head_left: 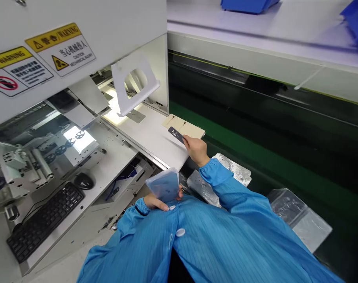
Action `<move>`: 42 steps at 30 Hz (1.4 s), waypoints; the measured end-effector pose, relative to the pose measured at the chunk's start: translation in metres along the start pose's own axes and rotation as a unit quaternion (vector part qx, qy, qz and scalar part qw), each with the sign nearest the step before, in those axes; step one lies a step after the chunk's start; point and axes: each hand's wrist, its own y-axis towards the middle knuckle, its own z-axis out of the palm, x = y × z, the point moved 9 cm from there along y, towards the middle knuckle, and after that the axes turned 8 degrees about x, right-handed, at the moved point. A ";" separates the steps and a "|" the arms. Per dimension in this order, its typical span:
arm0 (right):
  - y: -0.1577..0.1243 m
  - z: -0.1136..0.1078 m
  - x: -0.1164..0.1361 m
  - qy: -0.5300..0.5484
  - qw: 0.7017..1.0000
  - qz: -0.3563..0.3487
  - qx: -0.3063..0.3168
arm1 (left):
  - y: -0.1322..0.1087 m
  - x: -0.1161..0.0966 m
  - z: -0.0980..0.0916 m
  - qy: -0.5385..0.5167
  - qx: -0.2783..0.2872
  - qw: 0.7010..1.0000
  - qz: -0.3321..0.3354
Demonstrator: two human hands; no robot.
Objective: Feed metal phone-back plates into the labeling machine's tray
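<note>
Near my waist, my left hand (pixel 158 201) is closed around a stack of clear plastic sheets (pixel 164 184), held tilted in front of my blue smock. My right hand (pixel 196 149) reaches forward over the end of the white conveyor belt (pixel 158 137), pinching a small dark flat plate with round holes (pixel 175 134) by its near end. Just behind the dark plate lies a cream-coloured block (pixel 187 126) at the belt's edge. Further along the belt, a grey flat plate (pixel 136 115) rests beside the lit area.
A machine housing with warning labels (pixel 61 47) overhangs the left. Below it are a keyboard (pixel 46 220) and a mouse (pixel 83 181). A dark green conveyor (pixel 255 157) runs along the right, bearing plastic-wrapped packs (pixel 299 220). Blue bins (pixel 246 5) stand on the shelf above.
</note>
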 end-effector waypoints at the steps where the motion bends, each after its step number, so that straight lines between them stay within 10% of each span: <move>1: 0.008 0.015 0.012 -0.020 0.999 -0.021 0.034 | -0.005 -0.003 -0.003 0.004 -0.011 1.000 0.008; 5: 0.007 0.079 0.046 -0.049 0.980 -0.055 0.184 | -0.019 -0.012 -0.014 0.007 -0.029 0.999 0.028; 10: -0.015 0.107 0.063 -0.021 0.975 -0.028 0.219 | -0.031 -0.015 -0.032 0.006 -0.046 0.998 0.036; 42: 0.039 0.136 0.070 0.059 0.968 0.008 0.245 | -0.040 -0.017 -0.055 0.021 -0.037 0.999 0.019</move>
